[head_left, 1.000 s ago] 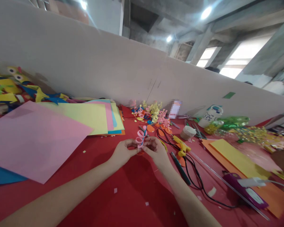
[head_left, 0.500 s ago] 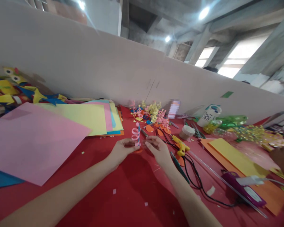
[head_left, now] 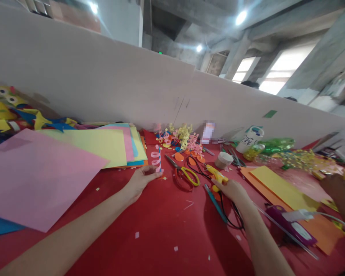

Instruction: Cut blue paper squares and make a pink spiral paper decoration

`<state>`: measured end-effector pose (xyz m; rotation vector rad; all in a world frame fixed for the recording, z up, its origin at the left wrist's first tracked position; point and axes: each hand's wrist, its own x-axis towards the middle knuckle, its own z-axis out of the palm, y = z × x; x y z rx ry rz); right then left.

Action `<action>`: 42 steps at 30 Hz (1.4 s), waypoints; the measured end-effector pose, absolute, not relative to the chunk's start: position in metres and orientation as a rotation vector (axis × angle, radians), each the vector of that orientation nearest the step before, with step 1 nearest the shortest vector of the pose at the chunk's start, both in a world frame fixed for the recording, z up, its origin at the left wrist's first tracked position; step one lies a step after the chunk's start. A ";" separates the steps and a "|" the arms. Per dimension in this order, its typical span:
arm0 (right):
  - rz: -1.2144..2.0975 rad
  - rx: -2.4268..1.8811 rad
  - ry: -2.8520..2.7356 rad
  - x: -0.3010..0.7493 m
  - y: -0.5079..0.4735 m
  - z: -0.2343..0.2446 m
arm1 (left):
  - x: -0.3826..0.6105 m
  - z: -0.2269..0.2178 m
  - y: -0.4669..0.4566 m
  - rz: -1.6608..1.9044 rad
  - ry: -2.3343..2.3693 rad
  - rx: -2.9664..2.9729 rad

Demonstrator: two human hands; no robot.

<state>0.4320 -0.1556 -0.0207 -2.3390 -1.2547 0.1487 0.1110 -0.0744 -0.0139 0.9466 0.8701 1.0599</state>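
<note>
My left hand (head_left: 141,182) pinches the base of a small upright paper piece: a pink paper spiral (head_left: 155,155) beside a thin blue stem (head_left: 160,158). A bit of orange shows under its base. At the right, my right hand (head_left: 234,190) is closed around the handle of a yellow glue gun (head_left: 215,173), which lies on the red table (head_left: 161,237); some of its fingers are hidden. Between the hands lie scissors (head_left: 185,172) with yellow and red handles, blades pointing to the back left. A teal pen-like tool (head_left: 215,204) lies beside my right hand.
Coloured paper sheets (head_left: 46,172) cover the left side. Pink and yellow paper curls (head_left: 186,138) cluster at the back near a white partition (head_left: 103,80). Right of the gun are a small tub (head_left: 224,159), orange and yellow sheets (head_left: 281,188), a purple device (head_left: 290,224) and another person's hand (head_left: 337,188).
My right hand has left the spiral piece and moved right onto the glue gun, uncovering the scissors. My left hand still holds the spiral piece. The view has shifted slightly.
</note>
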 end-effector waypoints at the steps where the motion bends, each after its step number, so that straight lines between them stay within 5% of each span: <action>1: 0.221 -2.361 -1.202 0.431 -0.155 -0.022 | 0.111 -0.014 -0.074 1.065 0.875 0.950; 14: 0.707 -1.494 -1.062 0.380 -0.169 0.013 | 0.107 -0.001 -0.074 1.004 0.919 1.150; 23: 0.808 -1.445 -1.436 0.296 -0.179 0.028 | 0.106 -0.011 -0.067 1.033 0.889 1.087; 42: 0.734 -1.417 -1.529 0.285 -0.172 0.024 | 0.106 -0.009 -0.068 0.988 0.862 1.128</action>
